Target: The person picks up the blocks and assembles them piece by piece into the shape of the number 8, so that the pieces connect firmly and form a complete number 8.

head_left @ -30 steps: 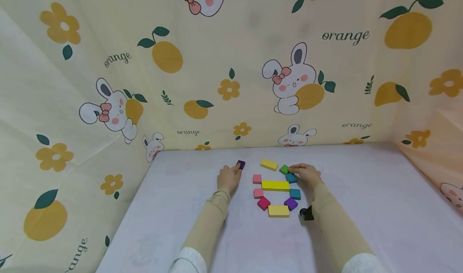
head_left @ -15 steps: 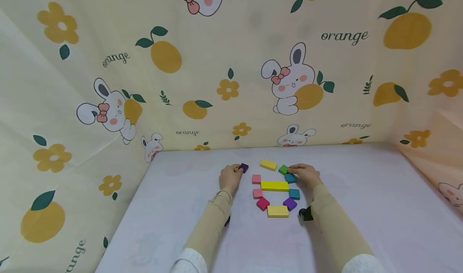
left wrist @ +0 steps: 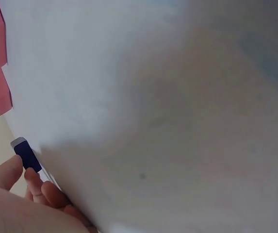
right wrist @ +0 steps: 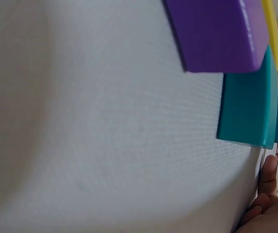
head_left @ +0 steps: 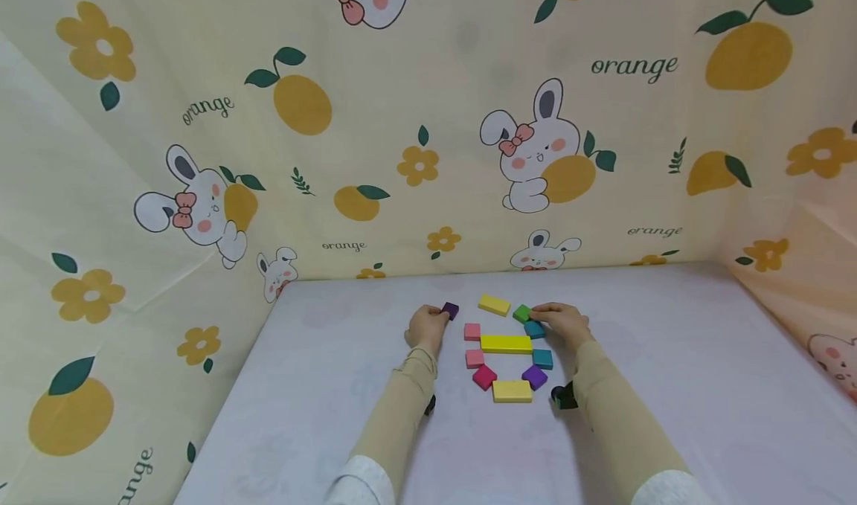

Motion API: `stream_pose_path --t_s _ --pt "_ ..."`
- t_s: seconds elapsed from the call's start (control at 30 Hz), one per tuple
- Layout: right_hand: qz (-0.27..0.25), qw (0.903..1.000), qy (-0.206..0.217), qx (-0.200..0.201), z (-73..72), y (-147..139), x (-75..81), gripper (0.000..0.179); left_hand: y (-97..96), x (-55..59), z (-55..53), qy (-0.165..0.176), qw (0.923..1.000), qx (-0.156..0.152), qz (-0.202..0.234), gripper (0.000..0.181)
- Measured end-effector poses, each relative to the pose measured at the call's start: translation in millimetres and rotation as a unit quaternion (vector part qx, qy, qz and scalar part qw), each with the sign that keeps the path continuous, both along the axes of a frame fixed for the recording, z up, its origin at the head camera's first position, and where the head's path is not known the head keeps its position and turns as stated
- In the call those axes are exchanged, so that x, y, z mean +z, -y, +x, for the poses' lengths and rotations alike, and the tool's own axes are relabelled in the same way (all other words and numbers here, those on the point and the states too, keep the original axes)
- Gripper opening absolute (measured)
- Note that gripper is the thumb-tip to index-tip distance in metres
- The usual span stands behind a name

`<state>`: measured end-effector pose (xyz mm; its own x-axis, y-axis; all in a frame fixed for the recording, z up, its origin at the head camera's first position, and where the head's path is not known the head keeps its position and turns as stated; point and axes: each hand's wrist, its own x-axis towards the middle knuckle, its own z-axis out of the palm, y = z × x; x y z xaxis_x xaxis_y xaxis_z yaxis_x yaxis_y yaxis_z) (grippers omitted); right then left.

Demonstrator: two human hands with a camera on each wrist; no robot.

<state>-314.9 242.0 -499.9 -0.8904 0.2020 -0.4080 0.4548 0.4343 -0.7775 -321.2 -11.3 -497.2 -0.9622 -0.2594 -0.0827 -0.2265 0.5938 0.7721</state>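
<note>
My left hand [head_left: 425, 329] pinches a small dark purple block [head_left: 451, 310] at the far left of the block figure. In the left wrist view this block [left wrist: 27, 156] sits between thumb and fingertips, seen from its side. The right hand [head_left: 566, 323] has its fingertips on the right corner of a green block [head_left: 522, 313], directly above a teal block [head_left: 534, 329]. Much of that hand's grip is hidden in the right wrist view, behind another teal block [right wrist: 248, 107]. A slanted yellow block [head_left: 494, 305] lies between the dark purple and green ones.
Two pink blocks flank a long yellow block [head_left: 506, 344] on its left; a second teal block [head_left: 542, 359] is at right. Below are a red block [head_left: 485, 377], a purple block [head_left: 534, 377] and a yellow block [head_left: 512, 392]. A patterned curtain [head_left: 388, 118] stands behind the white table [head_left: 321, 386].
My left hand has shifted slightly right with the dark purple block, which now shows more fully past the fingertips. The right hand stays at the green block. The head view has turned slightly.
</note>
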Motion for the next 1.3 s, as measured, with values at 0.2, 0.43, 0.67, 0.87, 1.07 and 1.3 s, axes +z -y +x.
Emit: stream_pose_path --t_s 0.2,0.43,0.67,0.87,1.07,1.3 --pt "0.000 1.0000 -0.002 0.000 -0.1 0.0 -0.3 0.042 -6.7 1.4 0.0 0.021 0.9997 0.007 -0.005 0.021" --pt "0.008 0.9999 -0.004 0.006 -0.1 -0.8 -3.0 0.041 -15.4 5.2 3.1 0.050 0.9986 0.016 -0.003 0.016" --pt "0.027 0.9995 -0.009 0.012 -0.9 -1.0 -4.0 0.042 -20.5 7.1 3.4 0.061 0.9977 0.018 0.022 0.015" --pt "0.030 0.9995 -0.006 0.005 0.0 -0.1 -2.7 0.042 -21.6 4.4 2.8 0.052 0.9982 0.016 0.026 0.016" --pt "0.030 0.9995 -0.009 0.002 0.1 -0.1 -3.8 0.041 -24.6 1.9 2.9 0.041 0.9987 0.016 0.024 0.014" --pt "0.025 0.9996 -0.009 0.006 -1.0 -0.8 -4.0 0.042 -27.8 3.9 4.3 0.048 0.9985 0.018 0.021 0.014"
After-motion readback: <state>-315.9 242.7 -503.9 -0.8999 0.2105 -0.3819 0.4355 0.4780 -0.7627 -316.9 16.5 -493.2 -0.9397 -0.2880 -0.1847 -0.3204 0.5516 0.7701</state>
